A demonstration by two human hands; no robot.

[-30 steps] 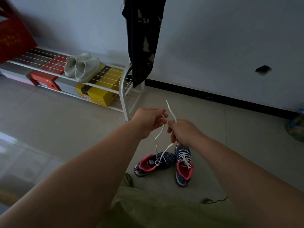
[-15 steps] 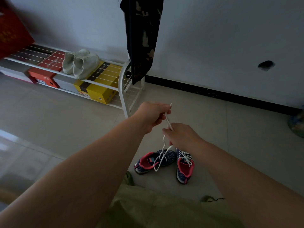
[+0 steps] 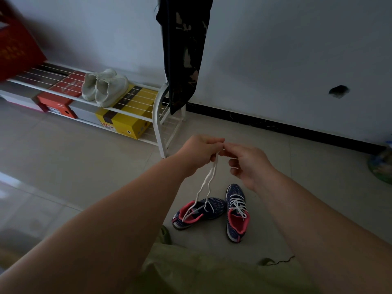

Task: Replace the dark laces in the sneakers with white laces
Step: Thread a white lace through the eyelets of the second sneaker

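Two navy sneakers with pink lining lie on the tiled floor. The right sneaker (image 3: 236,211) is laced in white. The left sneaker (image 3: 199,212) lies turned sideways with no lacing visible. Above them I hold up a doubled white lace (image 3: 209,181), which hangs down over the left sneaker. My left hand (image 3: 199,152) pinches the lace's top, and my right hand (image 3: 247,163) meets it fingertip to fingertip at the same spot. A dark lace (image 3: 280,261) lies on the floor near my right forearm.
A white wire shoe rack (image 3: 158,109) stands along the wall on the left, carrying pale shoes (image 3: 105,87), with a yellow box (image 3: 125,122) and a red box (image 3: 57,105) beneath. Dark clothing (image 3: 183,49) hangs above the rack's end. Olive fabric (image 3: 191,270) covers my lap.
My right hand has risen along the lace to meet my left hand, so both ends are now gathered at one point and the lace hangs doubled.
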